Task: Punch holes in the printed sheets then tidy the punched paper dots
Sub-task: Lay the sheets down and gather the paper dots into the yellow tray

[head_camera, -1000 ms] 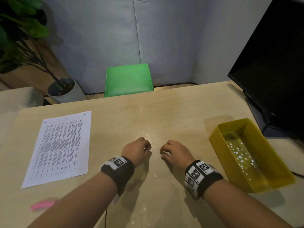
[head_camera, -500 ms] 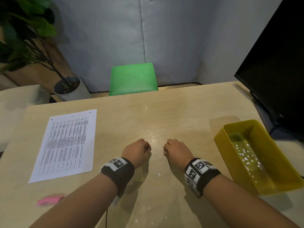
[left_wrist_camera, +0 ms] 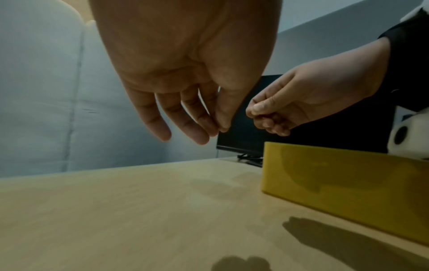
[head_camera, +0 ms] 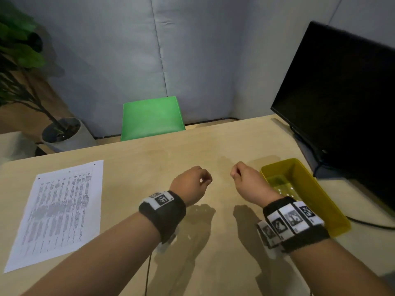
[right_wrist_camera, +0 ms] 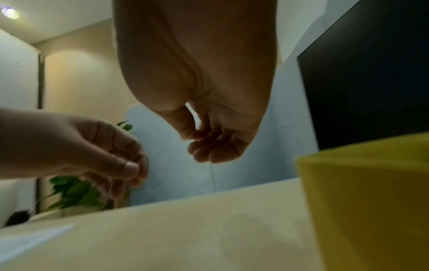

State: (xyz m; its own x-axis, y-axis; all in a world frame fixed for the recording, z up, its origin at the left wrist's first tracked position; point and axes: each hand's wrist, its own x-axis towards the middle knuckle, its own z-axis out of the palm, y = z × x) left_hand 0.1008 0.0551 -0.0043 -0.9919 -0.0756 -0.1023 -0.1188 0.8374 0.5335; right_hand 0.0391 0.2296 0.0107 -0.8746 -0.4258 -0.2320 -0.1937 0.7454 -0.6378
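Observation:
The printed sheet [head_camera: 62, 212] lies flat at the table's left, with punched holes along its far edge. A yellow tray [head_camera: 307, 182] stands at the right, with white paper dots [head_camera: 286, 190] on its floor. Both hands hover above the table centre. My left hand [head_camera: 206, 180] pinches thumb to forefinger, fingertips pointing down [left_wrist_camera: 218, 128], with a pale speck between them. My right hand [head_camera: 234, 173] is curled, thumb pressed on the forefinger [right_wrist_camera: 192, 139], just left of the tray's near corner. The dots it pinches are hidden.
A black monitor [head_camera: 342, 92] stands behind the tray, and its cable [head_camera: 367, 224] runs along the right edge. A green chair [head_camera: 151, 118] and a potted plant [head_camera: 62, 131] sit beyond the far edge. A few loose white dots [head_camera: 189, 237] lie under my left wrist.
Both hands have lifted off the table and moved right, the right one up to the yellow tray. The pinches have stayed closed. The head view has tilted up.

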